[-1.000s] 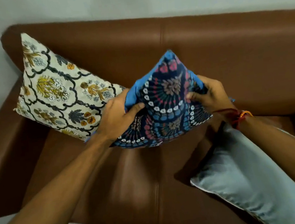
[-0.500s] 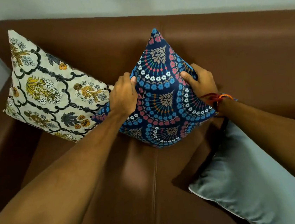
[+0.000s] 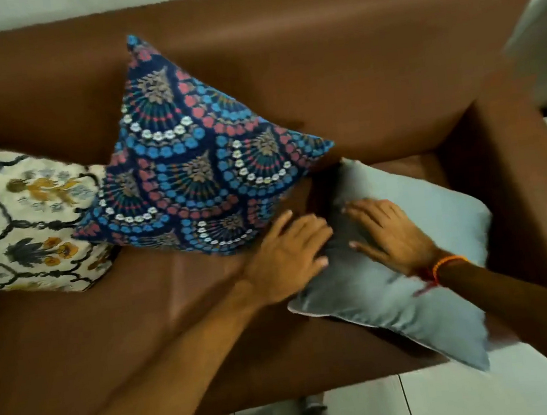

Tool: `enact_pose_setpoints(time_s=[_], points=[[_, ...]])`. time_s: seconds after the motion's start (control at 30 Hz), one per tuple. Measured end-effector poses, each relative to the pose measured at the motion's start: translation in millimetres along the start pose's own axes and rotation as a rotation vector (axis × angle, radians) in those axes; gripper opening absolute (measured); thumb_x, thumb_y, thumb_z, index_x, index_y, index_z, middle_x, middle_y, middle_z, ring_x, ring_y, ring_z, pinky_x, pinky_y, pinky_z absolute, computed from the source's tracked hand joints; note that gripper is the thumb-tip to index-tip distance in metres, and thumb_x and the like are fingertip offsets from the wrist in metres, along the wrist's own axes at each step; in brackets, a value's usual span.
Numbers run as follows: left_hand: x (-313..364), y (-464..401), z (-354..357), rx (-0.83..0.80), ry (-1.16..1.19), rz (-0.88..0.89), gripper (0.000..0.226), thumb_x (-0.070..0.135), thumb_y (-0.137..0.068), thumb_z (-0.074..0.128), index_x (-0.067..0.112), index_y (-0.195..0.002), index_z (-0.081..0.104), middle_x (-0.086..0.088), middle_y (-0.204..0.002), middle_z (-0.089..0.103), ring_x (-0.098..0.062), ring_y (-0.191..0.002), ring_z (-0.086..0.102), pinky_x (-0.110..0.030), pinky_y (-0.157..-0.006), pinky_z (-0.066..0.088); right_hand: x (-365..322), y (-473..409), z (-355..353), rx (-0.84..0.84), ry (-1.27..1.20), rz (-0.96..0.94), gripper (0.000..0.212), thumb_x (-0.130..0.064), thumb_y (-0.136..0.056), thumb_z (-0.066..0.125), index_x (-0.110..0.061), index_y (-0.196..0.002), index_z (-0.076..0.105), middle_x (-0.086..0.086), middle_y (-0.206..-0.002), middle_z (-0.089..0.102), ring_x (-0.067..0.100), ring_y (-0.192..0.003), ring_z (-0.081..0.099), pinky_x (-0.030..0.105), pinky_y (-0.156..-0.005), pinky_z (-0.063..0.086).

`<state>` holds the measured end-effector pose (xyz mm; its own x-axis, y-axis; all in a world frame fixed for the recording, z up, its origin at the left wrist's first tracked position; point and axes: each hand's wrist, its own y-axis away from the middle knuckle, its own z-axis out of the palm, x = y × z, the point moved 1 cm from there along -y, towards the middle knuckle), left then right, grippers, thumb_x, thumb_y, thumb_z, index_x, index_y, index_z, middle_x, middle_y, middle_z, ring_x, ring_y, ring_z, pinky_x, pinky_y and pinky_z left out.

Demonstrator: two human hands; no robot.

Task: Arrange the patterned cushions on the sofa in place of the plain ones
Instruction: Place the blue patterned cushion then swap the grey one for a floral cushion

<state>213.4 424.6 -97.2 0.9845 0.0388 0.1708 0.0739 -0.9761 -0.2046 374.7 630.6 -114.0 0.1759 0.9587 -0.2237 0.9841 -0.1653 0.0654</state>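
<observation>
A blue patterned cushion stands on one corner against the brown sofa's backrest, with nothing holding it. A cream floral cushion leans to its left, cut off by the frame's edge. A plain grey cushion lies flat on the right seat, near the armrest. My left hand rests on the grey cushion's left edge with fingers spread. My right hand, with a red and orange thread at the wrist, lies flat on top of the same cushion. Neither hand has closed on it.
The sofa's right armrest stands close beside the grey cushion. Bare brown seat stretches across the left and middle. White floor tiles show in front of the sofa, and a pale wall runs behind it.
Both hands have let go of the blue patterned cushion, which stays propped against the backrest. They moved down and right onto the plain grey cushion. The view has swung to the right.
</observation>
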Motion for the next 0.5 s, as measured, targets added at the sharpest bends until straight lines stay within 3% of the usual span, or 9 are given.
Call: enact_pose_setpoints(time_s=[0.07,0.13,0.27,0.4,0.5], points=[[37.4,9.4,39.7,-0.187,-0.016,0.156,0.071,0.059,-0.094,0.060,0.014,-0.149,0.050,-0.007,-0.154,0.053,-0.025,-0.146,0.047,-0.057,-0.123,0.034,24.8,67.7,20.9,-0.109,0.075,0.037,0.077,-0.066,-0.103,0.033,-0.014,-0.159,0.044,0.011,-0.164,0.046,0.035,-0.149,0.048,0.056,-0.120,0.042],[65.3,19.0,70.4,-0.310,-0.024,0.203,0.092,0.066,-0.087,0.063,0.011,-0.155,0.035,-0.012,-0.161,0.039,-0.029,-0.153,0.034,-0.063,-0.125,0.025,41.9,123.0,36.4,-0.168,0.105,0.074,0.089,-0.077,-0.099,0.033,-0.020,-0.167,0.025,0.006,-0.173,0.030,0.028,-0.160,0.032,0.059,-0.125,0.033],[96.6,20.7,109.4,-0.436,-0.110,0.041,0.126,0.058,-0.070,0.082,0.008,-0.163,0.013,-0.018,-0.170,0.016,-0.033,-0.160,0.016,-0.074,-0.120,0.023,47.6,192.7,65.7,-0.241,0.164,0.161,0.129,-0.097,-0.076,0.048,-0.013,-0.169,0.013,0.007,-0.178,0.012,0.029,-0.165,0.013,0.065,-0.129,0.019],[106.7,7.6,132.3,-0.375,-0.235,-0.083,0.097,0.037,-0.090,0.073,0.003,-0.161,0.016,-0.023,-0.168,0.020,-0.038,-0.157,0.022,-0.077,-0.114,0.032,27.9,200.1,92.7,-0.172,0.185,0.276,0.135,-0.088,-0.068,0.060,-0.008,-0.168,0.016,0.015,-0.177,0.011,0.038,-0.164,0.013,0.070,-0.126,0.021],[111.2,-3.5,139.2,-0.404,-0.257,-0.113,0.085,0.025,-0.094,0.063,0.001,-0.159,0.015,-0.027,-0.165,0.020,-0.043,-0.156,0.023,-0.077,-0.115,0.028,24.6,190.4,93.6,-0.156,0.141,0.301,0.142,-0.075,-0.057,0.069,-0.009,-0.168,0.012,0.015,-0.178,0.006,0.039,-0.165,0.009,0.072,-0.125,0.019]])
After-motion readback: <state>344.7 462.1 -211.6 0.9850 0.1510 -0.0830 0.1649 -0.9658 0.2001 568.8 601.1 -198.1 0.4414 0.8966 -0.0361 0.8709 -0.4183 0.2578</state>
